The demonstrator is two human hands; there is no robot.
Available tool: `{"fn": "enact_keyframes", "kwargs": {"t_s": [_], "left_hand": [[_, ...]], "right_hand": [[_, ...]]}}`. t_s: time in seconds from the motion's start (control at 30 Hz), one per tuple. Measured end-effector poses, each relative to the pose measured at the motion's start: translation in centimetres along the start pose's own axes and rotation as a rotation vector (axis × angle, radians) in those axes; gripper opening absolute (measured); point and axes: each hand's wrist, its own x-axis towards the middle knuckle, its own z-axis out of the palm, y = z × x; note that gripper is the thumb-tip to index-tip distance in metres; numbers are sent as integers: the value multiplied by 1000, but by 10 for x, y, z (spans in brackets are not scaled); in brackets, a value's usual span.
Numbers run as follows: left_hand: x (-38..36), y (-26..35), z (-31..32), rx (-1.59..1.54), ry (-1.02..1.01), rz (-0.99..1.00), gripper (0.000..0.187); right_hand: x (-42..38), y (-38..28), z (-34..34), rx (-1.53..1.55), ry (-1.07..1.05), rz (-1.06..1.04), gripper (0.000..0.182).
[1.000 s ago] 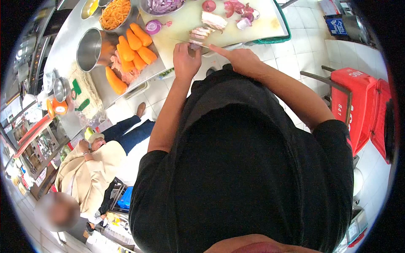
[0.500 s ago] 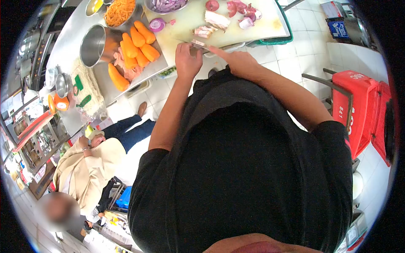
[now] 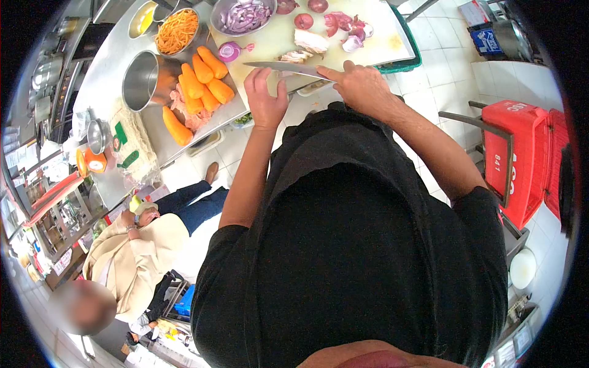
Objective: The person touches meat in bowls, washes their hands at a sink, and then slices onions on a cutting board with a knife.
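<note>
Pointing a chef's knife (image 3: 287, 66) to nine o'clock: right hand (image 3: 362, 87), fingers clasping it.
Left hand (image 3: 265, 104) has fingers spread; pork slices (image 3: 296, 56) lie at knife's twelve o'clock.

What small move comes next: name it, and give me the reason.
I would probably draw the left hand back a little from the knife: its fingertips look very close to the blade, near the tip, while the right hand grips the other end. The cut meat lies just beyond the blade.
</note>
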Motion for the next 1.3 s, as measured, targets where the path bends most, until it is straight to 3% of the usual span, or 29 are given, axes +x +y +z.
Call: {"fn": "enact_keyframes", "kwargs": {"t_s": [0.07,0.17,0.27,0.47,0.63,0.93,1.07,1.3], "left_hand": [[9,3,-7,34,-59,130,48],[15,-1,-11,42,-118,169,51],[15,-9,-11,30,-38,57,52],[12,-26,15,-35,-163,68,58],[22,-30,38,-101,-227,3,58],[33,-19,52,-139,-183,-108,50],[31,-23,59,-173,-155,-141,47],[35,-21,67,-104,-44,-115,46]], "right_hand": [[3,-2,0,-23,41,-4,53],[-6,4,-16,23,-82,84,45],[-43,29,-12,221,-27,223,39],[-82,20,-10,158,-231,482,41],[-69,6,5,225,-204,394,39],[-36,18,67,1113,-415,473,25],[-17,-3,86,1344,-356,528,23],[-2,-11,108,1405,-303,429,22]]}}
